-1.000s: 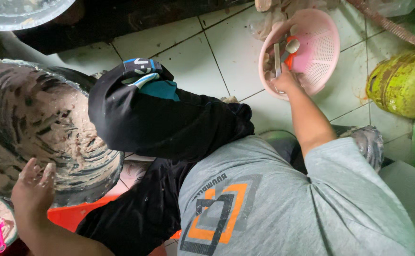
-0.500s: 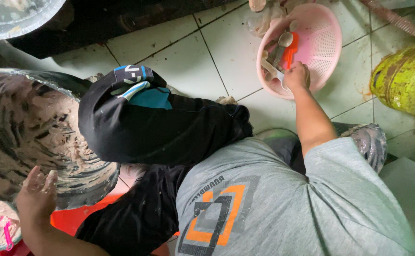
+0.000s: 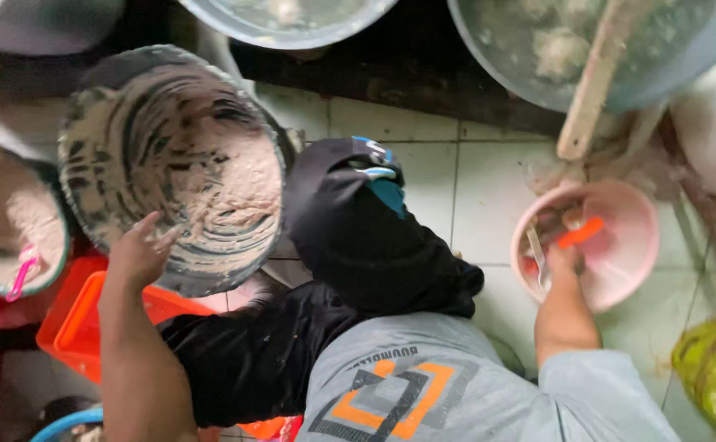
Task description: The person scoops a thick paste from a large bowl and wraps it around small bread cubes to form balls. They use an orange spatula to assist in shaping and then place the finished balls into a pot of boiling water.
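Soft, even daylight, with no hard shadows or glare. Motion blur smears the whole view, worst beyond the right hand (image 3: 567, 260) fingers; the corners bend and go dim.

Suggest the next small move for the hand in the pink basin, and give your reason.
Probably close the right hand on the orange-handled tool and lift it out: that hand rests inside the pink basin right beside it, while the left hand steadies the paste-smeared bowl.

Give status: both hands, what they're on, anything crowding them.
Left hand open, fingers on rim of paste-smeared basin. Right hand in pink bowl, at the utensils; grip unclear. Wooden stick leans close by.
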